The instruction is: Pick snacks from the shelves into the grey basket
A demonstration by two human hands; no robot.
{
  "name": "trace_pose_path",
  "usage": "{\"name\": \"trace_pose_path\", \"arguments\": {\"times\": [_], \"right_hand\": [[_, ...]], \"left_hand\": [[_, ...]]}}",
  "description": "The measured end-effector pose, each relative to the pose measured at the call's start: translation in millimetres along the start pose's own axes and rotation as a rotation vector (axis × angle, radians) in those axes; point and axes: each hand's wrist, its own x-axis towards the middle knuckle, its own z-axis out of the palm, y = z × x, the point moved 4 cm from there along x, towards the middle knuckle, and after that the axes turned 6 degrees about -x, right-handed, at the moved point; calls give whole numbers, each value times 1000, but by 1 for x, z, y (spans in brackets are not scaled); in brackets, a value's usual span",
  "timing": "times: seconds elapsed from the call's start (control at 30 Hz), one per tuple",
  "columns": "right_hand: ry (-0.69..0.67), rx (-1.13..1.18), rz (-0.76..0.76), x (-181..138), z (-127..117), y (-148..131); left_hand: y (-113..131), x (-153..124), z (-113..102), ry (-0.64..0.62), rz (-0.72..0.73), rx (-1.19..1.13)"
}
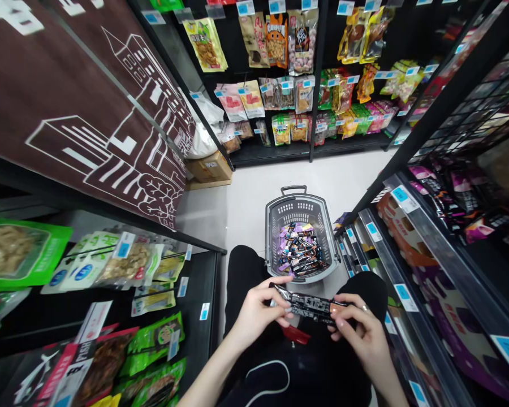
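The left hand [261, 308] and right hand [360, 323] are holding a black printed snack packet [309, 305] at its ends.
Just beyond, a grey plastic basket [297, 198] is standing on the pale floor [250, 198], carrying a heap of black and purple packets [303, 249]; bagged snacks [303, 42] are hanging ahead, and a cardboard box [212, 169] is resting near a brown illustrated panel [80, 73].

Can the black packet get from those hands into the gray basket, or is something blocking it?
Nothing visible blocks it. The left hand and right hand hold the black packet close to the open-topped gray basket; only its near rim lies between.
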Motion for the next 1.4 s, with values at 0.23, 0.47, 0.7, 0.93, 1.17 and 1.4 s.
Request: {"name": "trace_pose_path", "arguments": {"times": [0.23,0.47,0.7,0.93,1.17,1.4], "right_hand": [[346,-347,-137,-2,3,-8],[396,-83,-125,-8,2,0],[220,290,-59,-15,-5,-3],[13,563,80,-29,-17,-12],[30,633,167,-39,-20,-23],[58,471,107,-36,-16,7]], "left_hand": [[7,-5,8,32,102,185],[8,-6,10,58,95,-190],[15,-14,4,-200,48,-296],[26,-28,8,-355,-22,-469],[18,-30,6,-230,-69,-449],[0,-28,-4,-93,-224,-261]]}}
